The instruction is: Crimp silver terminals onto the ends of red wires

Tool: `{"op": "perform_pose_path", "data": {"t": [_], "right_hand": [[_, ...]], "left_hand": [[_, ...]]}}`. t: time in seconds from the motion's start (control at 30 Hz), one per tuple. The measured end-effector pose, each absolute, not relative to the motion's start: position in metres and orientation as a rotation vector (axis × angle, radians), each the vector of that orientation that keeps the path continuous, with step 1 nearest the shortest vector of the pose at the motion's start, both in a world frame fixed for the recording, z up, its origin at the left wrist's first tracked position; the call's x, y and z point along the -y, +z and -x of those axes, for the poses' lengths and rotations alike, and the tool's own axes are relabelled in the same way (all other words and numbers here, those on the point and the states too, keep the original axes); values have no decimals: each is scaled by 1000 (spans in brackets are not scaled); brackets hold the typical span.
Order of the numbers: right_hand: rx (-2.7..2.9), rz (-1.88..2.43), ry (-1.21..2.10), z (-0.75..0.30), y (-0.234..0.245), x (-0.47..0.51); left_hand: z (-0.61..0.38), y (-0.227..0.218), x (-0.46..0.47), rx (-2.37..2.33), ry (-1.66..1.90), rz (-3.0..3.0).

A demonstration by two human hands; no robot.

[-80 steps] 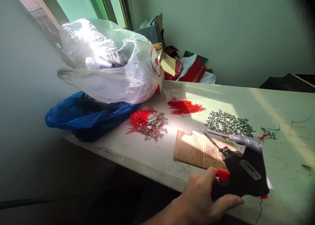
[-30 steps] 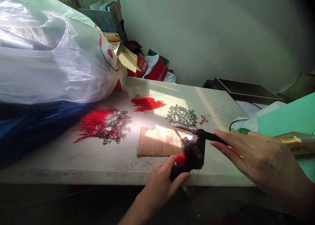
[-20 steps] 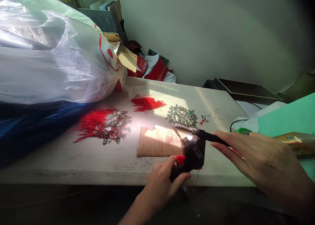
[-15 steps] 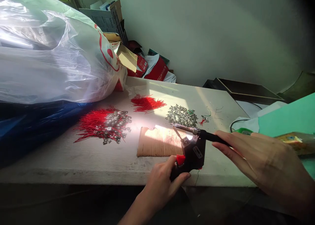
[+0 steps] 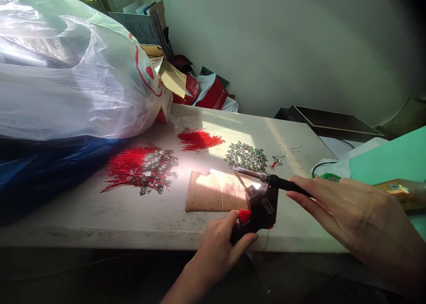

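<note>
The left hand (image 5: 216, 250) clenches a black soldering gun (image 5: 261, 208), its tip over a brown cardboard sheet (image 5: 213, 193); the right hand (image 5: 357, 219) touches the black barrel (image 5: 284, 184), grip unclear.

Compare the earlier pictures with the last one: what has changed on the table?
The right hand has come in from the right and now reaches the soldering gun's black barrel, while the left hand keeps its grip on the gun. The cardboard, red wires and metal pieces stayed put.
</note>
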State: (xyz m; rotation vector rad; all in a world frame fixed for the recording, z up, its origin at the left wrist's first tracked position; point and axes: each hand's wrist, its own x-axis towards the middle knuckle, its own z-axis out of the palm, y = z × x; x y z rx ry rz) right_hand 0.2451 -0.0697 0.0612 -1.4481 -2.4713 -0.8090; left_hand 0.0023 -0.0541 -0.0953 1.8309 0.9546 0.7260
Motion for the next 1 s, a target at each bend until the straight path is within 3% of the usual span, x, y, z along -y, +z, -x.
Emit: {"op": "perform_pose_path", "data": {"t": [1.0], "right_hand": [[2444, 1497, -858, -245, 65, 71]], "left_hand": [[-5, -98, 55, -995, 763, -1902]]}}
